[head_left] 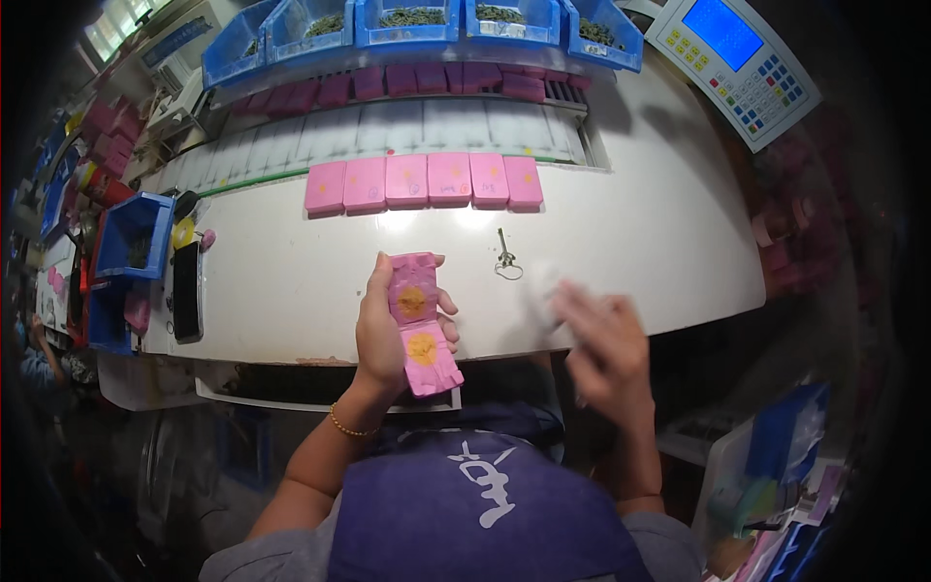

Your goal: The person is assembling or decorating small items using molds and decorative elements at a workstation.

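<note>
left hand (pixel 376 328) around pink mold (pixel 419 327)

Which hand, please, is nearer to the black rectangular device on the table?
Left. The left hand, holding a pink piece, is to the right of the black rectangular device; the right hand is much farther right, beyond the left hand.

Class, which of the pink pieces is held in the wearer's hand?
The long pink piece in the left hand, showing two yellowish patches, one above the other; the six pink blocks instead sit in a row on the white table.
</note>
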The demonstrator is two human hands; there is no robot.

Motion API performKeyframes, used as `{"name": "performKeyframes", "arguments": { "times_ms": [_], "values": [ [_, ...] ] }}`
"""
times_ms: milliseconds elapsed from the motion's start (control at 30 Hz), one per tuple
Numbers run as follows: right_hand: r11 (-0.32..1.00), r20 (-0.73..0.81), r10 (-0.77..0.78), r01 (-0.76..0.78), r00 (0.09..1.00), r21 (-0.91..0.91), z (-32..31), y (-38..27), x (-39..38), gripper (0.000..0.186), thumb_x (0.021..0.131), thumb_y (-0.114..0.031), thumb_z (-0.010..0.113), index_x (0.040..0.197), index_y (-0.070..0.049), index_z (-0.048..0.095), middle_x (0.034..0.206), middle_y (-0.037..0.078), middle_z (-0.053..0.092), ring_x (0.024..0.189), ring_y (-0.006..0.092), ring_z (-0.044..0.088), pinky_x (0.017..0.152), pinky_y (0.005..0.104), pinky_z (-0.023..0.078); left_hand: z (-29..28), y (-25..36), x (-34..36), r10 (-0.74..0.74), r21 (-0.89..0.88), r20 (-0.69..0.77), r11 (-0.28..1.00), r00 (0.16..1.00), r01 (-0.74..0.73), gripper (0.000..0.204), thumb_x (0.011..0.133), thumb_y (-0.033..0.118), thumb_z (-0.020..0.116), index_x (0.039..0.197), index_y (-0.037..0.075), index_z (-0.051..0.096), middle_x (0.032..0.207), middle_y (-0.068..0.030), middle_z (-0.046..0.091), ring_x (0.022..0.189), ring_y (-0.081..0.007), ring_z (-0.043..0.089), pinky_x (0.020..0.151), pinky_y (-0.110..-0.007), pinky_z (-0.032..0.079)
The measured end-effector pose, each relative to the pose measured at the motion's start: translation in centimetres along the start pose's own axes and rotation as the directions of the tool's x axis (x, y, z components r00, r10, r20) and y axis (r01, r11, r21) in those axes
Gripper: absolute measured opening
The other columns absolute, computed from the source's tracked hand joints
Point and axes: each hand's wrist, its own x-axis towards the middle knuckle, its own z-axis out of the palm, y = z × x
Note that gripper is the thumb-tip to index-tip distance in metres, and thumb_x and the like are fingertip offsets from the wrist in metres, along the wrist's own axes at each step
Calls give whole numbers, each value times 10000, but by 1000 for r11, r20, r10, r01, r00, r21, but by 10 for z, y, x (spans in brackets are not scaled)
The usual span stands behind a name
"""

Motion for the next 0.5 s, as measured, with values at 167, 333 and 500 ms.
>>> {"name": "performKeyframes", "arguments": {
  "times_ms": [167, 333, 500],
  "values": [
    [992, 3, 125, -125, 992, 0, 35, -22, 15, 703, 800, -142, 731, 1441, -43, 458, 1473, 182, 438, 1152, 286, 493, 962, 401, 438, 7, -14, 0, -85, -78, 41, 993, 996, 88, 616, 1046, 528, 226, 1223, 14, 515, 726, -114, 600, 561, -212, 625, 490, -328, 528],
    [347, 229, 400, -378, 888, 858, 77, -40, 25, 553, 964, -258, 650, 1420, -10, 459, 1156, 109, 532, 980, 147, 539, 831, 271, 460, 9, -28, -15, 157, 294, 122, 937, 980, -187, 608, 1081, 455, 239, 1130, -37, 593, 901, -120, 658, 750, -166, 661, 661, -297, 556],
    [381, 40, 370, -191, 928, 904, 85, -35, 25, 280, 960, -140, 651, 1186, 20, 607, 1031, 56, 593, 773, 67, 545, 694, 213, 462, 3, -22, -23, 348, 483, 259, 761, 901, -433, 431, 1050, 361, 438, 1118, -26, 614, 992, -105, 646, 894, -157, 660, 717, -288, 573]
  ]
}}
